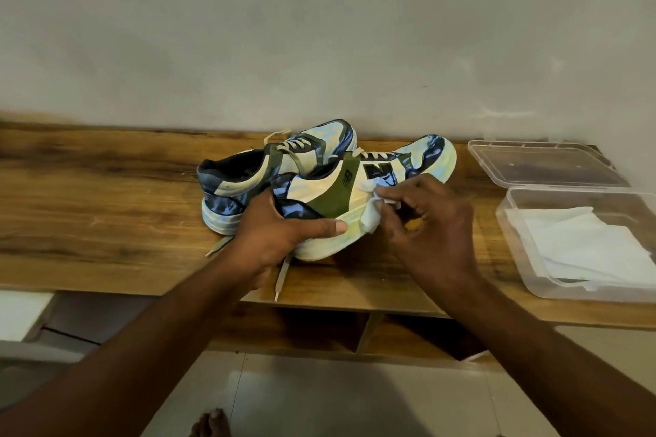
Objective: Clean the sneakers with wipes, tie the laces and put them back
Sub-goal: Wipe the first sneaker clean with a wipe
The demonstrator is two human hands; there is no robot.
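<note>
Centrally, 2 sneakers are seen on the wooden surface [106,209] against the wall. The near sneaker [355,202] is gripped at its heel by the left hand [280,234], toe pointed to the upper right. A wipe [372,213] is pinched against its side by the right hand [433,223]. The far sneaker [248,170] is partly hidden. The wipe box [582,245] is cut off at right, beside bare wood.

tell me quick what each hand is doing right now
Left hand: grips the heel end of the near sneaker.
Right hand: pinches a white wipe against that sneaker's side.
</note>
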